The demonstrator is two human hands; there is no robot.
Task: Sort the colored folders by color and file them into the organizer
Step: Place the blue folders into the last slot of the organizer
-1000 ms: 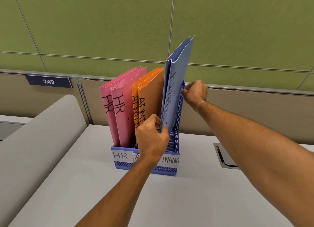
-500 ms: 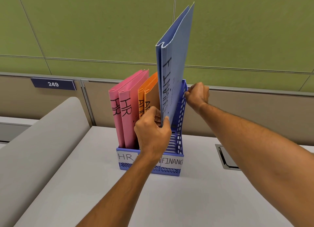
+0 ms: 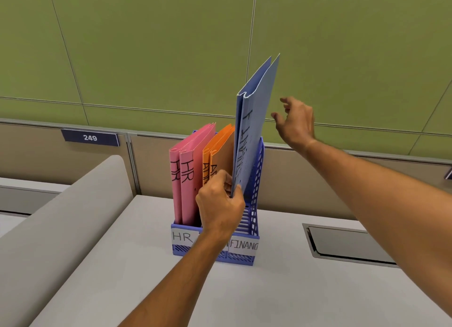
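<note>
folders (image 3: 254, 136) blue, upright, lettered | left grip (image 3: 220, 208) pinching them | right grip (image 3: 294, 123) spread, free

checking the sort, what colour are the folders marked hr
Pink; the HR folders stand in the organizer's leftmost slot, clearest in the head view.

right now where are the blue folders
In the head view the blue folders stand raised over the organizer's right slot, beside the orange folders, with the left hand pinching their lower edge.
</note>
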